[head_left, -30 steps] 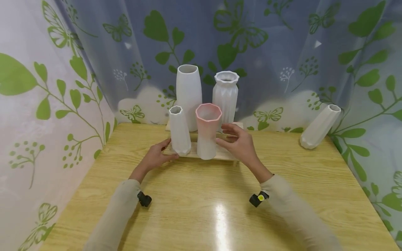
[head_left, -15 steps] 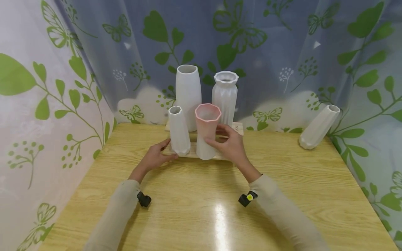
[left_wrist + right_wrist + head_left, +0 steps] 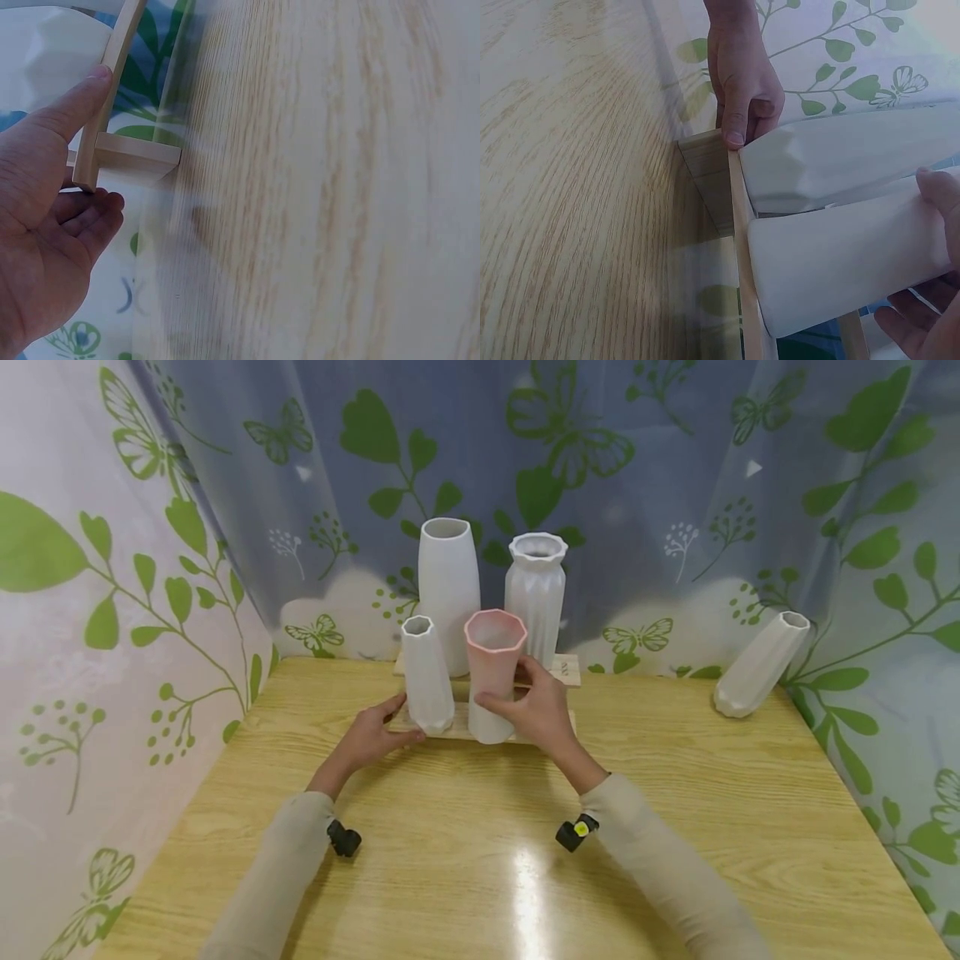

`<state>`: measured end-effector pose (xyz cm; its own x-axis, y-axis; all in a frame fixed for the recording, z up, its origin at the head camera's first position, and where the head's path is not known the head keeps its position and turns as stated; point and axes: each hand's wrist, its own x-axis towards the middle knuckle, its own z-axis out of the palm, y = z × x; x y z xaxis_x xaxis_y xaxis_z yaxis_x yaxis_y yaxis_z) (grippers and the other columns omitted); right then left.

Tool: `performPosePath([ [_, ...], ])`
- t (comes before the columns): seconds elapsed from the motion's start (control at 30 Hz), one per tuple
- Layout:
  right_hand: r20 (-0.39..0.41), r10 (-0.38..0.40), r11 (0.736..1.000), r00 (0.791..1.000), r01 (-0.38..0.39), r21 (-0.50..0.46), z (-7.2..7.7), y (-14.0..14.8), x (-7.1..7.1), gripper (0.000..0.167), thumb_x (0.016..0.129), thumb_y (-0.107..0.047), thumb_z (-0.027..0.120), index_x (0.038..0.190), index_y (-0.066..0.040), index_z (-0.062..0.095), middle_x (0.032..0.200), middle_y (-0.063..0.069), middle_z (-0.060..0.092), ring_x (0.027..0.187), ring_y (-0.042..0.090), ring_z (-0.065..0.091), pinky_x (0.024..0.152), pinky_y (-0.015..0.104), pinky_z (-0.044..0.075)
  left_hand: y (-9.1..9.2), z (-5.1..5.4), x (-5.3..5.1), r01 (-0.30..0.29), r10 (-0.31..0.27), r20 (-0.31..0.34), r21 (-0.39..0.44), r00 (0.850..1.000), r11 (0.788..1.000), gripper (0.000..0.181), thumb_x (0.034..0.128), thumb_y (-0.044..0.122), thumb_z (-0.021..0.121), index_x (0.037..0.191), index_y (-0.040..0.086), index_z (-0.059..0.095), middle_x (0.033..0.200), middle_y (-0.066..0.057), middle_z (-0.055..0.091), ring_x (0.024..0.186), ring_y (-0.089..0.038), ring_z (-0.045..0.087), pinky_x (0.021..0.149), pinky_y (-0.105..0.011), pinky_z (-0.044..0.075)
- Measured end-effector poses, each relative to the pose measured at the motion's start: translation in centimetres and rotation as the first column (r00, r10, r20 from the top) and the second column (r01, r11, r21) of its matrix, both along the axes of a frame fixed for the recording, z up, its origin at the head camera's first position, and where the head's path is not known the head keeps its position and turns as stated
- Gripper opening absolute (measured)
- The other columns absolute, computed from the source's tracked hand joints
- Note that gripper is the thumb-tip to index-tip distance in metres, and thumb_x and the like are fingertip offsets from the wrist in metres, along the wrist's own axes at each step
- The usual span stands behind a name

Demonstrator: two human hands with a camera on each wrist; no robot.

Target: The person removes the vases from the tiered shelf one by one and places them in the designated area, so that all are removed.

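In the head view, a two-tier wooden stand (image 3: 461,730) holds four upright vases. My left hand (image 3: 367,742) grips the stand's left end; in the left wrist view its thumb lies on the wooden slat (image 3: 124,37), with the curled fingers below. Beside that hand, a slim white faceted vase (image 3: 429,685) stands on the lower tier. My right hand (image 3: 542,706) holds the pink-and-white vase (image 3: 491,672) to its right, thumb on the front and fingers around the far side. The right wrist view shows this vase (image 3: 840,270) with its base at the slat (image 3: 741,214).
A tall smooth white vase (image 3: 448,581) and a ribbed white vase (image 3: 534,602) stand on the rear tier. Another white vase (image 3: 761,668) leans at the right back of the wooden table (image 3: 450,860). A patterned curtain (image 3: 615,527) hangs close behind.
My right hand has moved left from beside the pink-and-white vase and closed around it. My left hand stays at the stand's end.
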<state>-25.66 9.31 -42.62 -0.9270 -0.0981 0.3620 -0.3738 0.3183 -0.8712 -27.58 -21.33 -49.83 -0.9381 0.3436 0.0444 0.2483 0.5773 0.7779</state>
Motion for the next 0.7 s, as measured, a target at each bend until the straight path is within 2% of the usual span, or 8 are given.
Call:
performPosePath([
  [0.23, -0.030, -0.008, 1.000, 1.000, 0.009, 0.007, -0.10, -0.09, 0.16, 0.066, 0.077, -0.029, 0.093, 0.131, -0.006, 0.062, 0.120, 0.012, 0.070, 0.109, 0.026, 0.068, 0.092, 0.046, 0.059, 0.07, 0.04, 0.12, 0.004, -0.004, 0.005, 0.010, 1.000, 1.000, 0.096, 0.0890, 0.045, 0.080, 0.161, 0.006, 0.030, 0.163, -0.019, 0.033, 0.145, -0.042, 0.040, 0.115, -0.054, 0.040],
  [0.47, -0.052, -0.022, 1.000, 0.998, 0.023, 0.013, -0.11, -0.13, 0.15, 0.065, 0.076, -0.032, 0.093, 0.129, -0.007, 0.063, 0.120, 0.012, 0.071, 0.108, 0.025, 0.069, 0.091, 0.046, 0.060, -0.06, -0.03, -0.05, 0.008, -0.008, 0.005, 0.010, 1.000, 1.000, 0.095, 0.0894, 0.047, 0.079, 0.162, 0.008, 0.030, 0.164, -0.017, 0.032, 0.147, -0.039, 0.038, 0.117, -0.053, 0.038],
  [0.7, -0.068, -0.017, 1.000, 0.998, 0.018, 0.018, 0.05, -0.04, 0.34, 0.064, 0.076, -0.031, 0.094, 0.128, -0.007, 0.066, 0.119, 0.010, 0.073, 0.107, 0.022, 0.071, 0.088, 0.039, 0.061, -0.10, -0.05, -0.05, 0.007, -0.007, 0.009, 0.017, 1.000, 1.000, 0.095, 0.0892, 0.047, 0.079, 0.162, 0.011, 0.030, 0.164, -0.015, 0.032, 0.147, -0.039, 0.038, 0.117, -0.053, 0.038],
])
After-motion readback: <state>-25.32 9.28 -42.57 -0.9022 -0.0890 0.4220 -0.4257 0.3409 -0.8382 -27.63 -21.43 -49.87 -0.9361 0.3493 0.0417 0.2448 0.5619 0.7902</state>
